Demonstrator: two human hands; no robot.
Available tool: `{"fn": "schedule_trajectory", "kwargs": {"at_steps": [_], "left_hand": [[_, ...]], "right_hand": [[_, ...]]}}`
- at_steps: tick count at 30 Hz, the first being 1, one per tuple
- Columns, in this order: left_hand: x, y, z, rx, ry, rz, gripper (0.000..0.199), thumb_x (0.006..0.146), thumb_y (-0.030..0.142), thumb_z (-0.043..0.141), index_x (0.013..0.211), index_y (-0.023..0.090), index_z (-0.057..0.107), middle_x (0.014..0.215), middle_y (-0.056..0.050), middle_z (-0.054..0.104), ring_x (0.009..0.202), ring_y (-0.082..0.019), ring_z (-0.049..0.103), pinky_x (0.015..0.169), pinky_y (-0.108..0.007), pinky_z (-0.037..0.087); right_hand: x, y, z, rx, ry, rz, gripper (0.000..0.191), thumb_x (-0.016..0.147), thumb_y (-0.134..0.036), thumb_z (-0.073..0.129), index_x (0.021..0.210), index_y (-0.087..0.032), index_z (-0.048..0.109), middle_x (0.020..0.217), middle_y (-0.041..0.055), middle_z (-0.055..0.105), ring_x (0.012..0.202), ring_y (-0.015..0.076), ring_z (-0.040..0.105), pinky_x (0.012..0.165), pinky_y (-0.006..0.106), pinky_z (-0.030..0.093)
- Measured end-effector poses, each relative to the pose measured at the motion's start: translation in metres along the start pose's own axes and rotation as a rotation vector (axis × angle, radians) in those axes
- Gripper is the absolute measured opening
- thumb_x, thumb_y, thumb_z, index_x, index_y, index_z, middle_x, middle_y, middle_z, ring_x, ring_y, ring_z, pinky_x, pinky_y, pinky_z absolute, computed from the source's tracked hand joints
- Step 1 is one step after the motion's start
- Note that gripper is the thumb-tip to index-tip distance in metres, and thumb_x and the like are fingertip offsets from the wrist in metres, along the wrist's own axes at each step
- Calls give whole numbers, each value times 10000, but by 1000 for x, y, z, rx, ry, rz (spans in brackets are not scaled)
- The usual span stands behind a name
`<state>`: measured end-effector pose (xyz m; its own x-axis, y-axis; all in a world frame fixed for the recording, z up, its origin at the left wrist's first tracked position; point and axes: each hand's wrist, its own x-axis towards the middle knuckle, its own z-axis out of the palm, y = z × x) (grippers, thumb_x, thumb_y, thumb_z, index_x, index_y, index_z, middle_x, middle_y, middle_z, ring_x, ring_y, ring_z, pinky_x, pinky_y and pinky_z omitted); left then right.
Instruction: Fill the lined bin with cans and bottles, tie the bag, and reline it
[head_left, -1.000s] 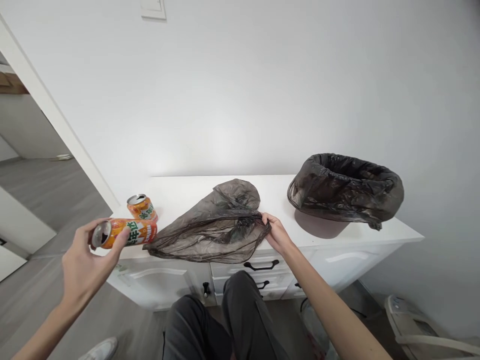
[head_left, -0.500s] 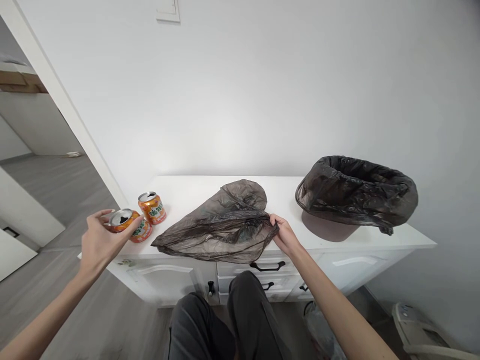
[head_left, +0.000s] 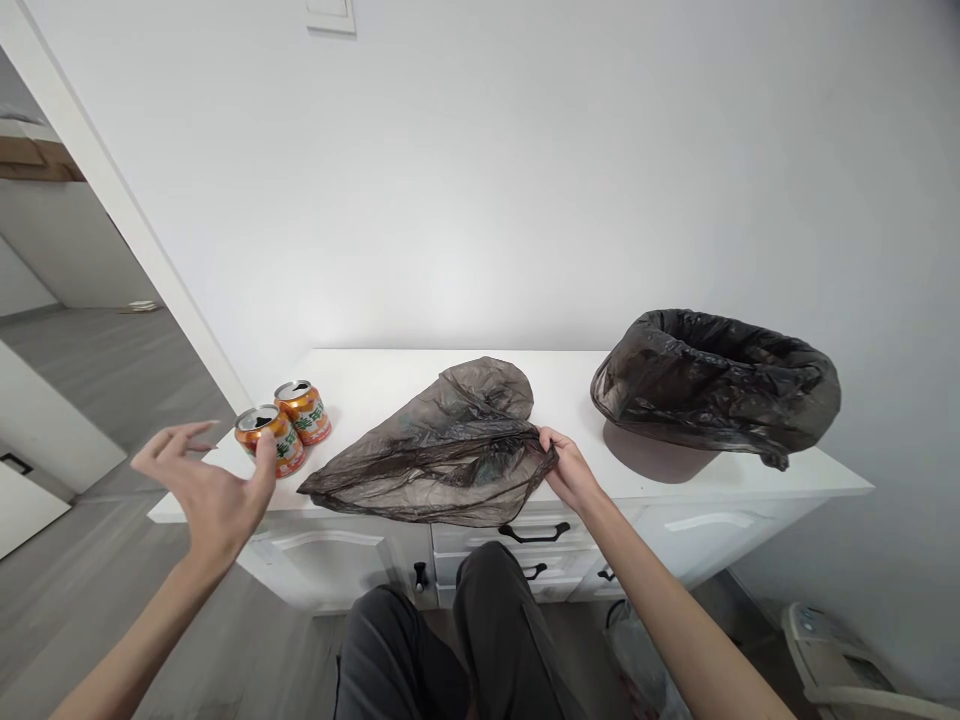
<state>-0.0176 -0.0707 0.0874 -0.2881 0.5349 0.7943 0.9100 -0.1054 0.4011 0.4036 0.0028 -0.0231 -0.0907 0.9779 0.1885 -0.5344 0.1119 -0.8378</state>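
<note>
Two orange soda cans, a front can (head_left: pixel 279 442) and a back can (head_left: pixel 309 412), stand upright side by side at the left end of the white cabinet top. Just left of the front can is my left hand (head_left: pixel 214 485), its fingers spread and holding nothing; the thumb overlaps the can, and I cannot tell if it touches. My right hand (head_left: pixel 564 465) pinches the gathered right end of a dark translucent plastic bag (head_left: pixel 427 455). That bag lies spread across the middle of the cabinet top, its lower edge hanging over the front.
To the right, a pinkish bin (head_left: pixel 656 458) lined with a black bag (head_left: pixel 712 395) stands on the white cabinet (head_left: pixel 787 480). Black-handled drawers are below. A light switch (head_left: pixel 331 14) is on the wall. A pale appliance (head_left: pixel 840 655) stands at lower right.
My left hand has opened off the front can and drawn back to the left. The front can now stands closer to the back can. My right hand keeps its hold.
</note>
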Motion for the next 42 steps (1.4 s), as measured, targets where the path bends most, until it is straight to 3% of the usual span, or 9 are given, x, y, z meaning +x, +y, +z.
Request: {"fn": "schedule_trajectory", "kwargs": {"at_steps": [2, 3, 7, 10, 17, 22, 31, 36, 42], "left_hand": [[-13, 28, -5, -34, 64, 93, 439, 864, 532, 638, 1104, 196, 491, 1177, -174, 548, 1204, -367, 537, 1017, -583, 507], [-21, 44, -6, -69, -8, 169, 333, 889, 514, 602, 1042, 228, 528, 1089, -137, 591, 1130, -343, 583, 987, -557, 532], [-55, 95, 7, -268, -638, 467, 298, 1011, 411, 409, 1086, 292, 672, 1088, -86, 733, 1078, -270, 685, 1006, -470, 561], [-71, 111, 37, -350, -825, 555, 423, 1054, 346, 316, 1341, 274, 619, 1374, -104, 686, 1309, -244, 623, 1132, -464, 505], [-61, 106, 124, -131, -574, 424, 411, 1044, 278, 336, 1346, 119, 564, 1386, -235, 599, 1370, -350, 531, 1170, -574, 416], [-39, 84, 154, 94, -525, 425, 371, 1025, 372, 414, 1178, 102, 616, 1234, -263, 645, 1274, -400, 564, 1148, -600, 390], [-22, 64, 143, 279, -545, 484, 533, 1019, 592, 417, 1107, 146, 696, 1144, -194, 685, 1222, -363, 585, 1211, -555, 326], [-24, 67, 136, 319, -559, 472, 539, 1069, 513, 323, 956, 144, 699, 1084, -204, 690, 1151, -363, 608, 1058, -499, 459], [-12, 58, 114, 233, -422, 560, 423, 1075, 476, 382, 1141, 157, 652, 1222, -195, 690, 1237, -353, 604, 1061, -491, 437]], "right_hand": [[0, 0, 0, 4, -4, 0, 261, 670, -189, 808, 591, -227, 562, 955, 8, 738, 938, 213, 620, 826, 303, 445], [0, 1, -1, 6, -5, 2, 260, 670, -187, 809, 591, -227, 565, 958, 8, 738, 936, 213, 620, 824, 304, 445], [1, 1, -1, 15, -11, -2, 262, 679, -188, 811, 588, -230, 569, 940, 6, 733, 934, 219, 618, 822, 308, 445], [1, 2, -3, 17, -4, -7, 257, 680, -192, 799, 588, -230, 562, 922, 5, 722, 921, 215, 614, 818, 308, 446], [4, 3, -8, 24, -10, -6, 230, 652, -168, 779, 598, -228, 564, 887, -7, 706, 875, 197, 600, 775, 289, 438], [5, 1, -7, 56, -32, -4, 218, 660, -146, 769, 596, -228, 578, 875, -10, 706, 904, 198, 611, 772, 279, 429], [4, -4, 0, 88, 2, 18, 236, 645, -177, 809, 614, -227, 580, 1009, 3, 748, 953, 211, 633, 782, 298, 452], [3, -6, 2, 87, -4, 21, 242, 623, -155, 811, 598, -228, 582, 977, -3, 744, 941, 212, 629, 778, 297, 452], [3, -6, 2, 92, 3, 28, 233, 633, -142, 804, 596, -225, 590, 823, -33, 688, 793, 160, 568, 709, 258, 414]]}}
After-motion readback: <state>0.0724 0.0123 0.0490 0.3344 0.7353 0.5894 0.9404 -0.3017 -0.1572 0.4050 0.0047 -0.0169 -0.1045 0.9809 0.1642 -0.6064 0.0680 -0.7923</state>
